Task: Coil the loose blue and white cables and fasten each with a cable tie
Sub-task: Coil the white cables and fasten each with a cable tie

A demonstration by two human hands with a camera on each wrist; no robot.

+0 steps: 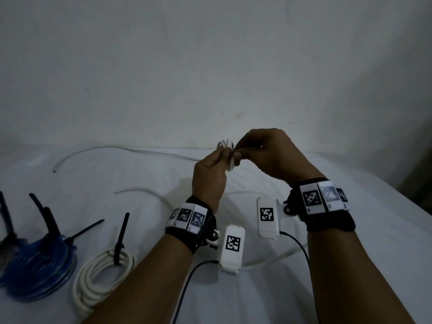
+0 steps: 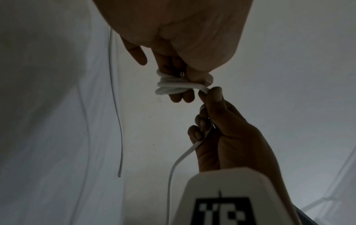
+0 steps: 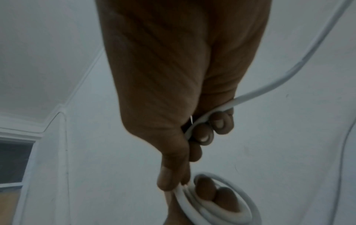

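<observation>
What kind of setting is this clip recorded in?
Probably a room in a home, worked on a bed or sheet-covered surface: a wrinkled white sheet, a plain pale wall right behind, and ceiling moulding in the right wrist view.

Dim light; plain white wall (image 1: 210, 66); white sheet (image 1: 350, 206); dark window (image 3: 13, 161).

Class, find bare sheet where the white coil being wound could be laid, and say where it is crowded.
Bare: the sheet right of the right hand, and the patch between the two loose white cables. Crowded: near left, with the blue coil and tied white coil; cable also loops under the wrists.
</observation>
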